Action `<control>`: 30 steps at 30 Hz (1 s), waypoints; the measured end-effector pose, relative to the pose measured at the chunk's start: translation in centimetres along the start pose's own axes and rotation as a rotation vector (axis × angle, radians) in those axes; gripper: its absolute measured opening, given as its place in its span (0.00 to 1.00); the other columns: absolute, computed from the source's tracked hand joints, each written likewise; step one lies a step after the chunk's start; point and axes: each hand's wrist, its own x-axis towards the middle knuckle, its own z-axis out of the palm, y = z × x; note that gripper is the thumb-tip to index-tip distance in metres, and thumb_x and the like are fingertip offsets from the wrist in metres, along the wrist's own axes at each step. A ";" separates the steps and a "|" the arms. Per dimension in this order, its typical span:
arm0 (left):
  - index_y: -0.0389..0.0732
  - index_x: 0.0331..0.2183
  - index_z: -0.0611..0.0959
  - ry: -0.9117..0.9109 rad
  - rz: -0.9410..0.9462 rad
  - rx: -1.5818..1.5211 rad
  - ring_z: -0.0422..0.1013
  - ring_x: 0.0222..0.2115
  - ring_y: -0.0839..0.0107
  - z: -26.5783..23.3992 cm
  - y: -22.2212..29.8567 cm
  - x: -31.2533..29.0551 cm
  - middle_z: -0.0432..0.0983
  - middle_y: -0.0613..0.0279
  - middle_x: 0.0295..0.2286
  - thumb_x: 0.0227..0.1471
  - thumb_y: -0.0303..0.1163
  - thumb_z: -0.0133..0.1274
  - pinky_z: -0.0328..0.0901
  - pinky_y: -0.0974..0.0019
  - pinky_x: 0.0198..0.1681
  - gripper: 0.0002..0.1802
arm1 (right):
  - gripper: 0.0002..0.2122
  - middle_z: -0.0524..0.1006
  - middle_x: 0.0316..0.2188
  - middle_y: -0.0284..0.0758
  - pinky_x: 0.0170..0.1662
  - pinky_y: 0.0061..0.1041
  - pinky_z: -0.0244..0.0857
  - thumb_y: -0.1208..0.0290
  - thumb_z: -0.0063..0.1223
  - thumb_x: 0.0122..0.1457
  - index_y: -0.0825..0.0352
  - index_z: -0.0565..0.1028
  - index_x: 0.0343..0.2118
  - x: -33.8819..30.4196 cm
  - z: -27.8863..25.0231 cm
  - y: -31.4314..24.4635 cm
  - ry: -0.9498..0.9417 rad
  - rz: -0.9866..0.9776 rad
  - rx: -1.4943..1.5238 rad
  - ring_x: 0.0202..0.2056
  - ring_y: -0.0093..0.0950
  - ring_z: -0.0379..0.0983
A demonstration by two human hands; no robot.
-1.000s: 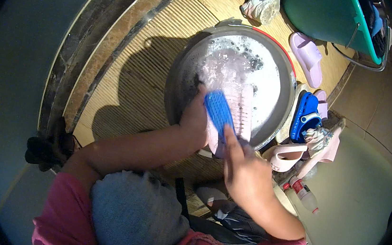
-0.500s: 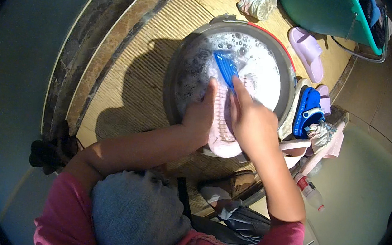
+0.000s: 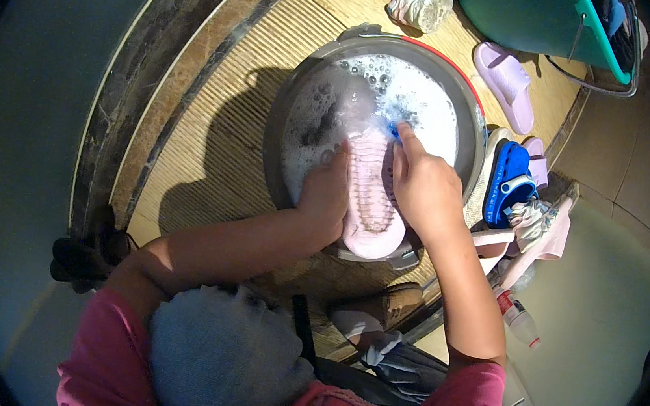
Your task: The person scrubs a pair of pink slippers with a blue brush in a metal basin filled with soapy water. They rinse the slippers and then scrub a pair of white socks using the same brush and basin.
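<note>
A pale pink shoe (image 3: 371,216) with a ridged sole rests sole up over the near rim of a dark round bucket (image 3: 280,119), its far end down in white suds (image 3: 423,94). Along its left side, the fingers of my left hand (image 3: 326,195) are wrapped round the shoe. My right hand (image 3: 426,182) grips a blue brush (image 3: 394,130) beside the shoe's far end. Most of the brush is blurred or hidden by foam and fingers.
Right of the bucket lie a lilac slipper (image 3: 507,87), a blue clog (image 3: 511,183), other footwear and a plastic bottle (image 3: 519,318). A green bucket (image 3: 518,21) stands at the far right. Curved stone edging (image 3: 188,70) runs along the left.
The brush has moved right and lower into the suds, off the middle of the far end of the shoe. Foam there is stirred and blurred. My left hand keeps its hold.
</note>
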 end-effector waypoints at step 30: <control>0.42 0.59 0.69 -0.418 -0.239 -0.111 0.74 0.48 0.61 -1.0 -1.1 1.1 0.74 0.54 0.49 0.67 0.59 0.28 0.69 0.57 0.54 0.35 | 0.25 0.79 0.41 0.53 0.42 0.38 0.74 0.73 0.55 0.62 0.60 0.66 0.63 -9.1 -8.0 2.1 -0.004 -0.172 0.338 0.39 0.46 0.80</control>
